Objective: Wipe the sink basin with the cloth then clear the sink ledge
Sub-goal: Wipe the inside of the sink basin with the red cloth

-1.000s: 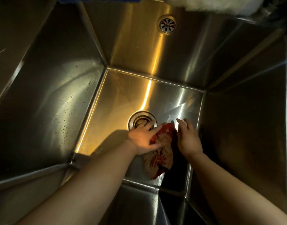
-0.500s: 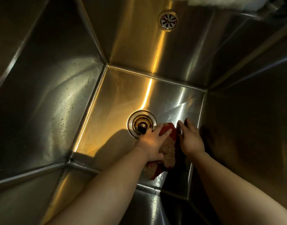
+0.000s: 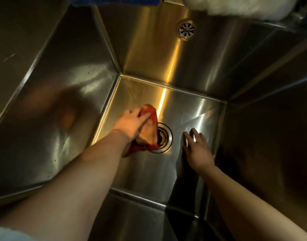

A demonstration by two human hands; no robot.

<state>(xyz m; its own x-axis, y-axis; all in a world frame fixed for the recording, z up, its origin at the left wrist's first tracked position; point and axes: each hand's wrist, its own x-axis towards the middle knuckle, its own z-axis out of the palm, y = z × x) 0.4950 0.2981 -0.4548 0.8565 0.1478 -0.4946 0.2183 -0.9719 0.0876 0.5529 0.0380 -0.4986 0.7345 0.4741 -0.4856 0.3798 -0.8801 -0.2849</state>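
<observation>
I look down into a deep steel sink basin (image 3: 189, 171). My left hand (image 3: 130, 124) presses a red and tan cloth (image 3: 148, 131) flat on the basin floor, fingers straight, just left of the round drain (image 3: 164, 136). The cloth covers the drain's left part. My right hand (image 3: 197, 150) rests flat on the floor right of the drain, fingers straight, holding nothing.
An overflow grille (image 3: 187, 30) sits high on the back wall. On the ledge at the top edge lie a blue item (image 3: 114, 1) and a white fluffy item (image 3: 253, 7). Steel walls close in on all sides; the right wall is dark.
My left hand has slid the cloth leftward across the floor, from right of the drain to its left side. My right hand stays flat on the floor, now apart from the cloth.
</observation>
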